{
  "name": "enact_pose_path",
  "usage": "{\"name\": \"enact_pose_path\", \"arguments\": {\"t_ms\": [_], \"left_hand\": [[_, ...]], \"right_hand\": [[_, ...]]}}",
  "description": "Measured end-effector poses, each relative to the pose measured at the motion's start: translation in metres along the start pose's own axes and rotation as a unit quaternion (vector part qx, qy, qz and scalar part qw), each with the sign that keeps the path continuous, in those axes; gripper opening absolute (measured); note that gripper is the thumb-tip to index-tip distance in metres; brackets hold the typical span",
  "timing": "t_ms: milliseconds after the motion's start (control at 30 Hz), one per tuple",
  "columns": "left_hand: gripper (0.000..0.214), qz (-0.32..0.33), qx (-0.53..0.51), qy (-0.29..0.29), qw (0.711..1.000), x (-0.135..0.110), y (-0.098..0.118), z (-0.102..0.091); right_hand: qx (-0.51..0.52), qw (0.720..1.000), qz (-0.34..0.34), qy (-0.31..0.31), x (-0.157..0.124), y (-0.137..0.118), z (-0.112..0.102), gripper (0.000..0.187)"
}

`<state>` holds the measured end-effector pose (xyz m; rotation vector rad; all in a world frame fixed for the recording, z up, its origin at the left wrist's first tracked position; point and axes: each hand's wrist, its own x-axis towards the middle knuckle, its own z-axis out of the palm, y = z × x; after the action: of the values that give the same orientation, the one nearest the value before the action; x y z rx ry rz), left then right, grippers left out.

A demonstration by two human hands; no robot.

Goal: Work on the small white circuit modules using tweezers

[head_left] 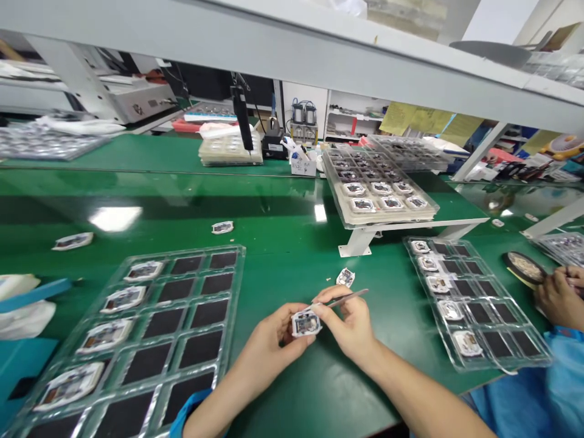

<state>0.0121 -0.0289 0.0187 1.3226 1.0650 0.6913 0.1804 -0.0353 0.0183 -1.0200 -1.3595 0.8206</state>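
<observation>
The left hand (269,337) pinches a small white-framed module (305,323) face up just above the green mat (283,255), seemingly so the right hand (351,322), clenched pen-style on tweezers (347,297), can work it. A spare module (345,277) lies just beyond. A left blister tray (201,316) and a right blister tray (474,298) flank them (likely within either hand's reach).

Nothing fancy on me here: my left hand (269,340) and right hand (351,325) are both bare. A bright blue sleeve (189,409) covers my left arm, its cuff ending well short of the wrist. My right forearm is bare all the way down to the bottom edge of the view.
</observation>
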Motion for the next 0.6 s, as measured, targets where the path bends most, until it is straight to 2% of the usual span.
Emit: {"name": "enact_pose_path", "arguments": {"t_ms": [233,367,600], "left_hand": [[0.032,-0.001,0.015,0.007,1.000,-0.0015,-0.0002,0.0008],[0.033,-0.012,-0.018,0.023,0.999,0.0004,-0.0004,-0.0013],[0.033,-0.017,-0.081,0.021,0.996,0.0000,0.0003,0.0038]], "right_hand": [[0.027,1.000,0.008,-0.011,-0.0005,0.0012,0.0001,0.004],[0.026,1.000,0.006,-0.001,-0.0016,0.0001,-0.0001,0.005],[-0.009,0.999,-0.027,-0.044,-0.0048,0.0004,0.0028,0.007]]}}
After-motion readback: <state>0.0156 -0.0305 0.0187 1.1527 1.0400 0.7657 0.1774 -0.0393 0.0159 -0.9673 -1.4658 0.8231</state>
